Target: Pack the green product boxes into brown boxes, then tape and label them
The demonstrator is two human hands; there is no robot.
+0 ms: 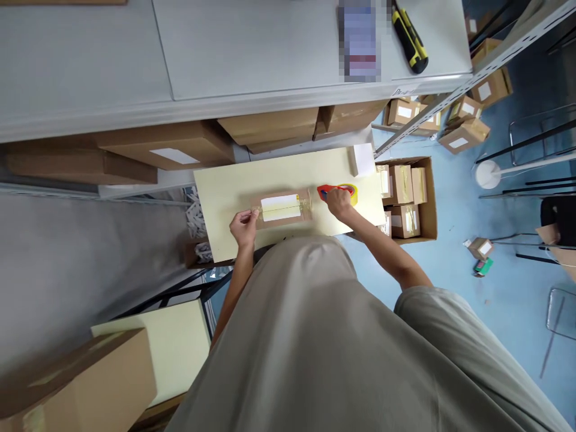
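Observation:
A small cardboard box (pixel 288 223) with a white label (pixel 279 207) lies on the cream tabletop (pixel 225 183). Shiny clear tape runs lengthwise over the label and reaches both ends of the box. At the box's left end my left hand (pixel 243 228) is closed, thumb and forefinger pinching at its edge; whether tape is also between them I cannot tell. To the right of the box, my right hand (pixel 339 204) is wrapped round a red tape dispenser (pixel 322 191) carrying a yellowish roll. The hand covers the middle of the dispenser.
A white block-shaped box (pixel 362 159) stands at the table's back right corner. A large carton (pixel 432 204) with several small boxes is at the right. Above the table, a grey shelf (pixel 270 54) holds a yellow-black utility knife (pixel 410 39). Another carton (pixel 103 378) sits at lower left.

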